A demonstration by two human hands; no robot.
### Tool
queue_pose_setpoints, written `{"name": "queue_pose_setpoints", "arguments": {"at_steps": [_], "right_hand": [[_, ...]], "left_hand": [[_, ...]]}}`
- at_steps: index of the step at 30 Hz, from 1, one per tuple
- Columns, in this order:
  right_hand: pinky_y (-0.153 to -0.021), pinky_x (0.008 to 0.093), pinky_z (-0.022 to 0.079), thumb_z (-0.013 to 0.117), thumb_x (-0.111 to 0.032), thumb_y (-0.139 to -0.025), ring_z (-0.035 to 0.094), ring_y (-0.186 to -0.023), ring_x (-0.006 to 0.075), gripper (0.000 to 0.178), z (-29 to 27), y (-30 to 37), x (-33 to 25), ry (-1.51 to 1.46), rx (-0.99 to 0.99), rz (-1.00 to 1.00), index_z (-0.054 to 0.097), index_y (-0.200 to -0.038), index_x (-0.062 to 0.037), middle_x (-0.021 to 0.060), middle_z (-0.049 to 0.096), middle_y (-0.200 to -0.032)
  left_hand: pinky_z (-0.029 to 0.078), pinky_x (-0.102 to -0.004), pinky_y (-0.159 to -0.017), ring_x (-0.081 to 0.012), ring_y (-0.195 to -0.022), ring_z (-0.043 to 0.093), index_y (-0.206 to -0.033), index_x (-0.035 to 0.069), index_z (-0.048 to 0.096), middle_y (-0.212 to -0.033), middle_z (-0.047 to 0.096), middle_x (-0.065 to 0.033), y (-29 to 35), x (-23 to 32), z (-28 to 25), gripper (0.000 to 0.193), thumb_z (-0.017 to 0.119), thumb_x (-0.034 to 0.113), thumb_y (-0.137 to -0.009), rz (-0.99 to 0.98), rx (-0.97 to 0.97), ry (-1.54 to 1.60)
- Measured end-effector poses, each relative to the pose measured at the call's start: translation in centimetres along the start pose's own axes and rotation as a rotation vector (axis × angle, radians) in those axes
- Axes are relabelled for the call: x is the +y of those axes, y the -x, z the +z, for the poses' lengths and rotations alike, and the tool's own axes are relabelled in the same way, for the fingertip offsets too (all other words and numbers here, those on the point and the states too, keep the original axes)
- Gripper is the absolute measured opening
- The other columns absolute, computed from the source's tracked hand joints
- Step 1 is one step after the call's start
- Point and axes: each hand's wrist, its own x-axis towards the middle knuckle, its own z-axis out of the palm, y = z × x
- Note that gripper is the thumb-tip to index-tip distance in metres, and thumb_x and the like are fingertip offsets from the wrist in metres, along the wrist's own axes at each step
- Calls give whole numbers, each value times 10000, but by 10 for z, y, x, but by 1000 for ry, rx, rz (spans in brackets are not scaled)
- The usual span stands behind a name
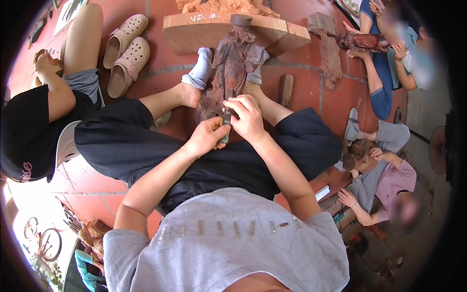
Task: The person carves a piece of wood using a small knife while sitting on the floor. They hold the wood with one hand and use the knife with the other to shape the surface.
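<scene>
A carved reddish-brown wooden figure (237, 58) with a flat-topped head stands between my feet, its lower part toward me. Both my hands are closed on a narrow, flat, dark bar-like tool (226, 117) that lies lengthwise against the figure's lower part. My left hand (210, 136) grips the near end between thumb and fingers. Slightly farther up and to the right, my right hand (246, 118) pinches the same tool. The tool's far tip is hard to make out against the dark wood, so its exact kind cannot be told.
A thick pale wooden base (194, 36) with an orange carving is behind the figure. A wood block (285, 90) lies by my right leg, another carved piece (328, 58) beyond it. Beige clogs (128, 68) sit left. People with carvings sit on both sides.
</scene>
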Motion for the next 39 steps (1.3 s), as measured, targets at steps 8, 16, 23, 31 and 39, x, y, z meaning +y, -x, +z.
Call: {"name": "queue_pose_setpoints", "arguments": {"at_steps": [8, 16, 23, 31, 39], "right_hand": [[-846, 434, 496, 700, 34, -701, 598, -957, 321, 295, 2, -30, -15, 103, 48, -23, 703, -983, -53, 112, 650, -985], [-899, 441, 459, 691, 19, -661, 570, -990, 322, 318, -21, -8, -28, 85, -68, 11, 662, -974, -34, 115, 611, -981], [-923, 447, 448, 649, 91, -629, 567, -1014, 331, 382, -10, -5, -25, 35, -130, 36, 652, -991, -33, 129, 604, -1021], [-934, 455, 436, 651, 72, -664, 566, -1040, 345, 345, -10, -21, -21, 91, -52, 32, 633, -993, -29, 136, 623, -1032], [-907, 435, 452, 635, 84, -676, 568, -1006, 343, 295, -17, -30, -33, 83, -15, 30, 638, -949, -27, 131, 633, -1008]], "left_hand": [[524, -271, -513, -131, -558, 606, -956, 54, 587, -741, 608, -30, -18, -5, -14, 190, 619, 241, -960, 220, -51, 40], [451, -238, -450, -95, -514, 573, -858, 64, 553, -641, 579, -10, 7, 5, 7, 254, 579, 295, -959, 163, -44, -80], [438, -238, -445, -86, -506, 556, -844, 79, 563, -643, 572, -7, 3, 0, -4, 232, 566, 278, -964, 84, -48, -97], [454, -253, -455, -96, -506, 560, -869, 56, 565, -662, 578, -15, -16, 5, -5, 243, 585, 282, -957, 166, -20, -103], [424, -231, -439, -88, -486, 537, -850, 66, 578, -635, 565, -4, -9, 13, 2, 243, 594, 286, -953, 241, 6, -58]]}}
